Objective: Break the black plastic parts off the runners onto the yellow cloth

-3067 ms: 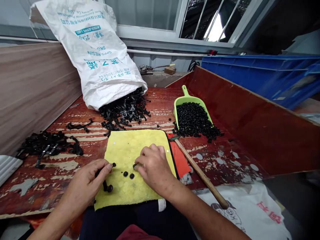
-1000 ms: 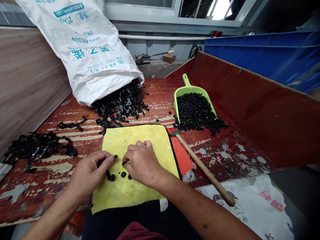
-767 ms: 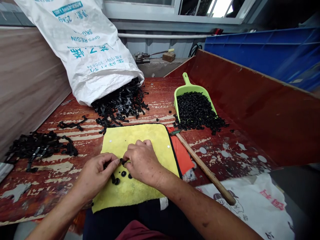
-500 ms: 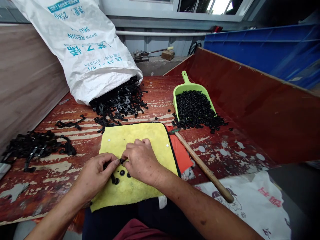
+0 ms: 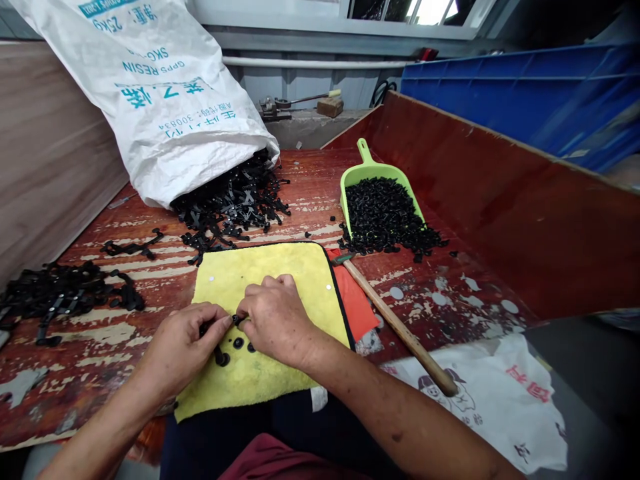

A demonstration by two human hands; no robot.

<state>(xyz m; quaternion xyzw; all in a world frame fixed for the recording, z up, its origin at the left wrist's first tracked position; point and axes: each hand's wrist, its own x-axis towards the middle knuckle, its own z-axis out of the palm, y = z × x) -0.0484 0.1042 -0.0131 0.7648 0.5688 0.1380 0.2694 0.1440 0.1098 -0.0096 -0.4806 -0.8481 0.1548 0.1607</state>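
Note:
Over a yellow cloth (image 5: 270, 263), my two hands meet around small black parts. My left hand (image 5: 187, 343) is closed on a black plastic bracket (image 5: 219, 355), whose lower end sticks out below the fingers. My right hand (image 5: 275, 323) pinches a small black round cap (image 5: 237, 319) against the bracket's upper end; whether it is seated there I cannot tell. Loose black round caps (image 5: 239, 343) lie on the cloth just under the hands, one partly covered by my right hand. Much of the bracket is hidden by my left fingers.
A white sack (image 5: 190, 140) spills black brackets (image 5: 235, 200) at the back left, and another bracket pile (image 5: 65, 293) lies left. A green dustpan (image 5: 366, 172) holds black caps (image 5: 385, 210). A hammer (image 5: 395, 320) rests right of the cloth, partly over orange material (image 5: 357, 303).
The whole view has shifted slightly, so things appear a little further left and up. Both hands keep nearly the same grip and place over the cloth.

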